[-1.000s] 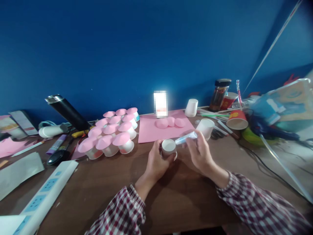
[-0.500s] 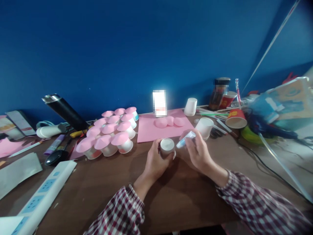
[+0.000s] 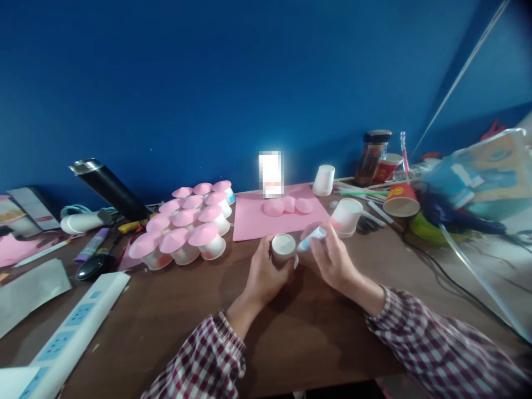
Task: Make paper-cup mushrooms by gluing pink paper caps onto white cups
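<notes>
My left hand (image 3: 266,269) is closed round a small white paper cup (image 3: 284,246), which it holds base up just above the table. My right hand (image 3: 336,257) grips a light blue and white glue stick (image 3: 312,239), tilted so its left end is beside the cup's upper edge; whether it touches cannot be made out. Behind the hands, pink paper discs (image 3: 273,208) lie on a sheet of pink paper (image 3: 253,221). To the left stand several upturned cups topped with pink paper cones (image 3: 203,235).
White cups (image 3: 324,180) stand behind my right hand. Beyond are a dark-lidded jar (image 3: 369,160), red cups (image 3: 401,200) and straws. On the left lie a power strip (image 3: 78,327), a black flask (image 3: 110,188) and a purple tube (image 3: 92,245). A cable (image 3: 449,284) crosses the right side.
The glue stick in my right hand has shifted slightly left and down, lying a little flatter beside the cup. My left hand and its cup have hardly moved.
</notes>
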A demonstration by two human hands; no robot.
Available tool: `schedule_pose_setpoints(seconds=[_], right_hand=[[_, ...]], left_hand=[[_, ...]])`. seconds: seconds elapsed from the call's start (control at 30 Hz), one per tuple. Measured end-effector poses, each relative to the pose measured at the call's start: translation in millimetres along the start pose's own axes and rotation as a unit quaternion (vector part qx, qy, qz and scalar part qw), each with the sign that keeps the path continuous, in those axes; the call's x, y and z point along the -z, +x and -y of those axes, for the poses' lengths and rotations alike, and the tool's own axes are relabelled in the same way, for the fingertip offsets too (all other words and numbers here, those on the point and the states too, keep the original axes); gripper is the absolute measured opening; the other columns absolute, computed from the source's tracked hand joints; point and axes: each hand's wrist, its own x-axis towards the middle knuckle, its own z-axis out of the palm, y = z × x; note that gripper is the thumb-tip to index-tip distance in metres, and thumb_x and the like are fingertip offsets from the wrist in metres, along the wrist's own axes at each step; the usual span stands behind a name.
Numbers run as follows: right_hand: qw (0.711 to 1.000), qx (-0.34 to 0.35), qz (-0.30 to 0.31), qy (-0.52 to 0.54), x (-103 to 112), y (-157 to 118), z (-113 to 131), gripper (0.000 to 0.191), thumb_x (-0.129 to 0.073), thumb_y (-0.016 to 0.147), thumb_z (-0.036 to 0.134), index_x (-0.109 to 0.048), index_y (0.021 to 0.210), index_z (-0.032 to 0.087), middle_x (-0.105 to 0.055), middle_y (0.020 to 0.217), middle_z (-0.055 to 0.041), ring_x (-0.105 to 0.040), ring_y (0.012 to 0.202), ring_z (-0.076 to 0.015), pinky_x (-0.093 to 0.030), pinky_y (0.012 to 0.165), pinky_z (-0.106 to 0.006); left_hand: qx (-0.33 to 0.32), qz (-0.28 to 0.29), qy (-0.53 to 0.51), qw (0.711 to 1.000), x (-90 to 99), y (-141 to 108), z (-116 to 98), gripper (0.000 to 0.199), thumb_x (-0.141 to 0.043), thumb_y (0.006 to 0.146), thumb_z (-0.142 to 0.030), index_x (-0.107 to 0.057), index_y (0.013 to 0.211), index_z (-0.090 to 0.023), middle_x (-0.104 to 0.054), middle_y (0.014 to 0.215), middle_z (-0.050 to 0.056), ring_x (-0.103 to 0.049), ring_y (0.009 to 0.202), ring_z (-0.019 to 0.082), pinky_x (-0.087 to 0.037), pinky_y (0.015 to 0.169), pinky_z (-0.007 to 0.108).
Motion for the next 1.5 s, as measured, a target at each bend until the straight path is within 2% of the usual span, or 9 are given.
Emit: schedule_pose_setpoints(seconds=[0.13,0.37,0.57,0.73,0.87,1.0,1.2,1.3,1.5], right_hand=[[0.998,-0.022,-0.048,0.02,-2,-4,-4,0.013,-0.044,0.097,0.029,-0.052,0.102,0.02,-0.058,0.079,-0.0028,-0.055,0.066,-0.0149,-0.048,0.065,-0.03],[0.999,-0.026,-0.025,0.04,-8,-7,-3,0.012,-0.047,0.096,0.03,-0.052,0.103,0.021,-0.058,0.077,-0.0011,-0.054,0.061,-0.0126,-0.048,0.061,-0.026],[0.999,-0.041,-0.024,0.008,-6,-8,-7,0.01,-0.05,0.094,0.03,-0.053,0.097,0.021,-0.059,0.075,-0.0007,-0.054,0.059,-0.0123,-0.047,0.059,-0.025],[0.99,-0.078,-0.085,0.081,-9,-8,-12,0.015,-0.051,0.094,0.035,-0.052,0.098,0.021,-0.059,0.076,-0.0006,-0.054,0.055,-0.0114,-0.048,0.054,-0.025],[0.982,-0.103,-0.075,0.138,-14,-7,-10,0.017,-0.056,0.091,0.038,-0.05,0.092,0.022,-0.061,0.071,0.0007,-0.057,0.052,-0.0116,-0.05,0.05,-0.025],[0.978,-0.134,-0.083,0.137,-16,-3,-6,0.023,-0.059,0.088,0.042,-0.048,0.085,0.023,-0.058,0.059,0.0037,-0.057,0.046,-0.0122,-0.05,0.046,-0.024],[0.974,-0.164,-0.079,0.133,-14,-1,-6,0.029,-0.062,0.084,0.047,-0.048,0.085,0.021,-0.055,0.058,0.0057,-0.054,0.043,-0.0092,-0.046,0.04,-0.019],[0.969,-0.169,-0.104,0.146,-13,-1,-10,0.031,-0.063,0.084,0.048,-0.048,0.087,0.021,-0.054,0.058,0.0068,-0.053,0.042,-0.008,-0.045,0.038,-0.018],[0.957,-0.177,-0.106,0.204,-13,0,-15,0.03,-0.062,0.085,0.048,-0.049,0.087,0.021,-0.054,0.056,0.0068,-0.054,0.041,-0.0085,-0.046,0.04,-0.019]], left_hand=[[0.002,-0.002,-0.012,1.0,-0.5,0,1,0.046,-0.072,0.07,-0.028,-0.052,0.111,-0.02,-0.065,0.101,0.005,-0.063,0.088,0.019,-0.05,0.078,0.031],[0.023,-0.005,-0.034,0.999,-1.0,0,5,0.05,-0.076,0.066,-0.031,-0.052,0.108,-0.019,-0.066,0.099,0.005,-0.064,0.086,0.019,-0.05,0.075,0.03],[0.018,-0.028,0.021,0.999,-1.2,0,10,0.056,-0.079,0.064,-0.034,-0.05,0.109,-0.02,-0.064,0.104,0.006,-0.062,0.092,0.022,-0.049,0.08,0.034],[-0.027,-0.042,0.076,0.996,-0.2,1,11,0.057,-0.08,0.063,-0.035,-0.053,0.112,-0.022,-0.06,0.111,0.007,-0.057,0.104,0.025,-0.045,0.089,0.039],[-0.036,-0.029,0.104,0.993,1.5,1,8,0.051,-0.08,0.063,-0.035,-0.057,0.107,-0.023,-0.06,0.106,0.006,-0.056,0.102,0.025,-0.046,0.086,0.038],[-0.021,-0.032,0.124,0.992,1.7,2,4,0.052,-0.082,0.061,-0.038,-0.056,0.104,-0.023,-0.06,0.104,0.006,-0.056,0.101,0.026,-0.047,0.084,0.039],[-0.021,-0.041,0.148,0.988,1.5,2,5,0.055,-0.082,0.06,-0.041,-0.055,0.105,-0.023,-0.059,0.105,0.006,-0.056,0.102,0.027,-0.047,0.085,0.04],[-0.034,-0.034,0.154,0.987,2.3,2,5,0.055,-0.081,0.06,-0.042,-0.055,0.104,-0.023,-0.058,0.106,0.006,-0.055,0.104,0.028,-0.047,0.087,0.041],[-0.037,-0.004,0.168,0.985,1.9,-1,0,0.047,-0.07,0.07,-0.032,-0.05,0.112,-0.021,-0.056,0.113,0.009,-0.051,0.11,0.029,-0.045,0.093,0.045]])
